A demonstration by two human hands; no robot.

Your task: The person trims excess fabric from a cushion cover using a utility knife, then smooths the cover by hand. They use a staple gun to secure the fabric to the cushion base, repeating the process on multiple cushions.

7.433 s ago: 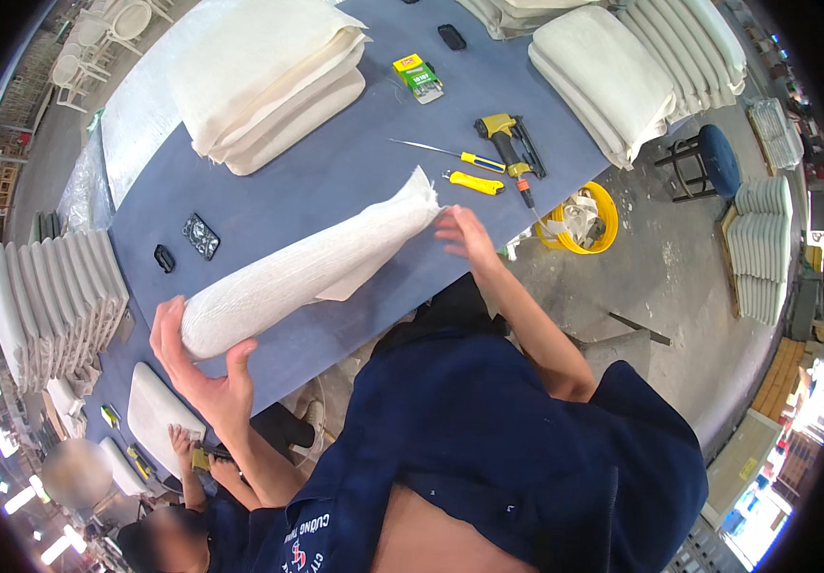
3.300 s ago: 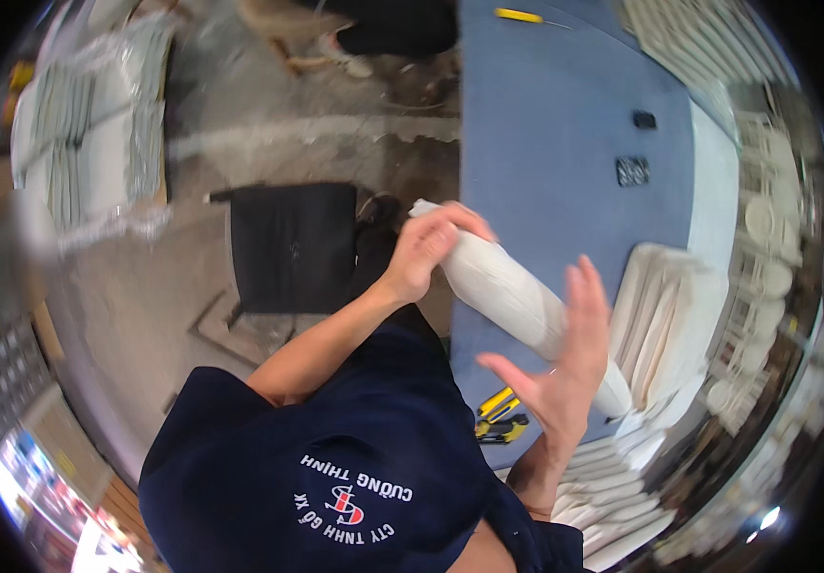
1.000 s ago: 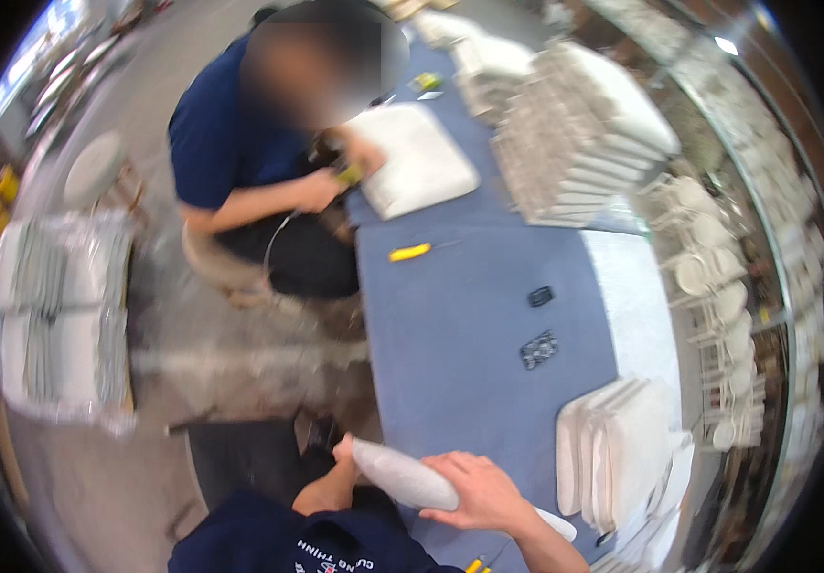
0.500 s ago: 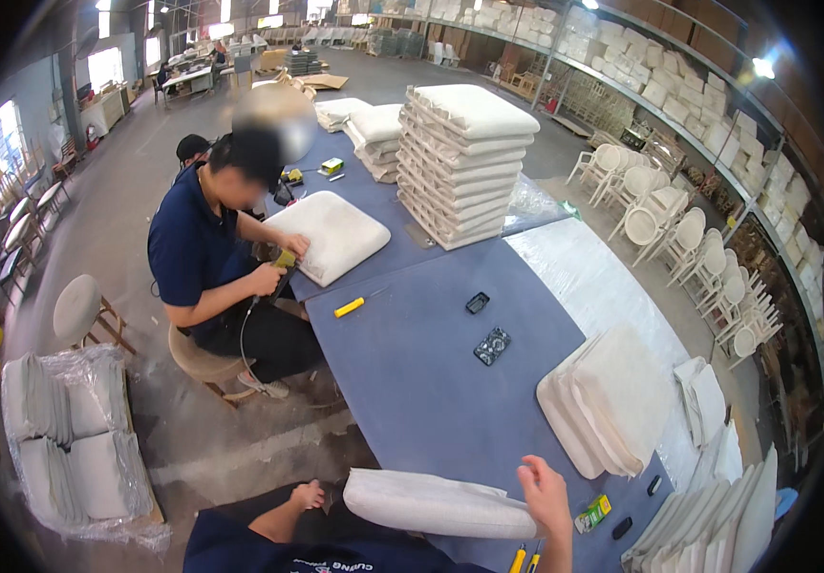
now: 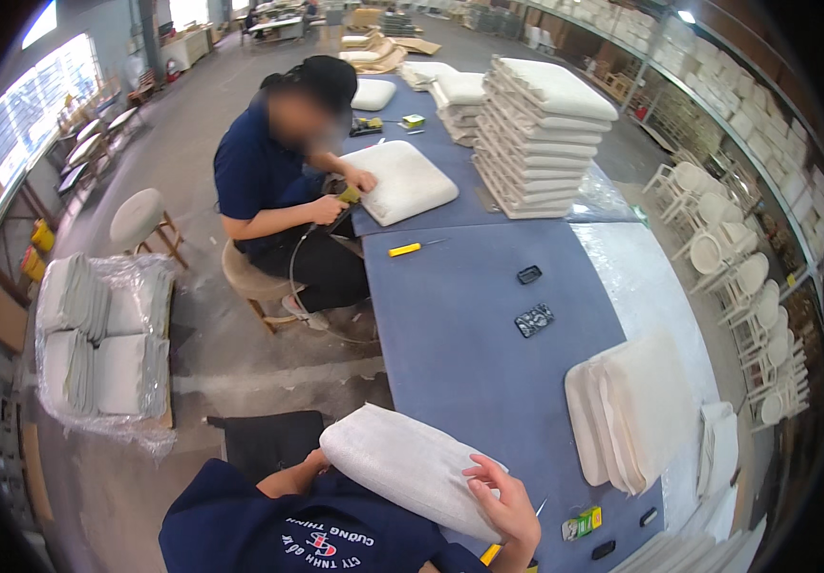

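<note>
A white padded seat cushion is tilted in front of my body at the table's near edge. My left hand is at the cushion's left end, its fingers hidden behind the cushion. My right hand lies against the cushion's right end with fingers spread. Under my right wrist, a yellow handle shows in part. A green and yellow box lies to the right of that hand. Farther right leans a stack of off-white covers or cushions.
Across the table, a seated co-worker holds a yellowish tool against another cushion. A yellow-handled awl, a black tray and a patterned black phone-like object lie on the blue tabletop. A tall cushion stack stands beyond.
The cushion has tilted, its left end rising and its broad face turning up. My left hand has moved up to that end. My right hand has come down onto the cushion. The view has shifted left.
</note>
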